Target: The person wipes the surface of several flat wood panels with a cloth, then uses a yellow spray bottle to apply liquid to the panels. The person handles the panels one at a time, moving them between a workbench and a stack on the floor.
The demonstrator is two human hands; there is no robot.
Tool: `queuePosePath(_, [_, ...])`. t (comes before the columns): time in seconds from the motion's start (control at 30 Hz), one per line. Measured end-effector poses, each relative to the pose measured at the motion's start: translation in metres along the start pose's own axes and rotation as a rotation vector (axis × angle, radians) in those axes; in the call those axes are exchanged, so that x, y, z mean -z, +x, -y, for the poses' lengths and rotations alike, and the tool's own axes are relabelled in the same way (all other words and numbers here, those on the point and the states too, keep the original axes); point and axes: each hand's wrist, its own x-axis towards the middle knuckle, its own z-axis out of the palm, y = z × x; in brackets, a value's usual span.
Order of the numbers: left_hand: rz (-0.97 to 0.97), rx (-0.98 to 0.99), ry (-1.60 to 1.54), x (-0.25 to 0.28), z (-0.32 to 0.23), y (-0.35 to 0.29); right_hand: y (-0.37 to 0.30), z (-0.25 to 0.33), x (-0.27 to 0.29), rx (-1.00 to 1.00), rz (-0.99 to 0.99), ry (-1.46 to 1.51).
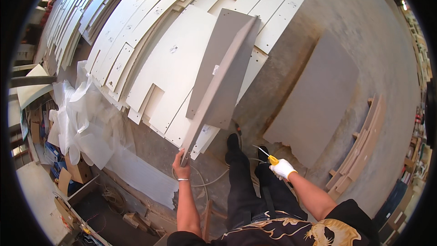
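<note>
My left hand, bare with a band at the wrist, grips the near end of a long taupe board tilted up on its edge. Against that board, on its left, is a flatter taupe panel with a small white label; I cannot tell whether the two are joined. Both rest on a stack of white panels with drilled holes and cut-outs. My right hand, in a white glove, is closed round a screwdriver with a yellow handle. Its shaft points up and left, apart from the boards.
A large grey-brown sheet lies on the concrete floor to the right, with stacked narrow boards past it. Crumpled white wrapping and a cardboard box are at the left. A hose runs by my feet.
</note>
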Motion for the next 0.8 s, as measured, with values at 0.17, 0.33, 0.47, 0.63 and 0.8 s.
queuePosePath(0.17, [0.091, 0.198, 0.095, 0.01, 0.015, -0.009, 0.002, -0.006, 0.0, -0.013, 0.0, 0.02])
queuePosePath(0.33, [0.252, 0.044, 0.492, 0.004, -0.049, 0.059, 0.003, -0.007, 0.002, -0.018, 0.016, 0.048])
queuePosePath(0.47, [0.398, 0.009, 0.593, -0.088, -0.123, 0.185, -0.012, 0.015, -0.001, 0.018, 0.045, 0.051])
queuePosePath(0.63, [0.364, 0.042, 0.576, -0.202, -0.203, 0.285, -0.035, 0.093, 0.044, 0.263, -0.448, 0.005])
queuePosePath(0.8, [0.304, -0.002, 0.601, -0.22, -0.213, 0.275, -0.031, 0.164, 0.137, 0.221, -0.529, 0.195])
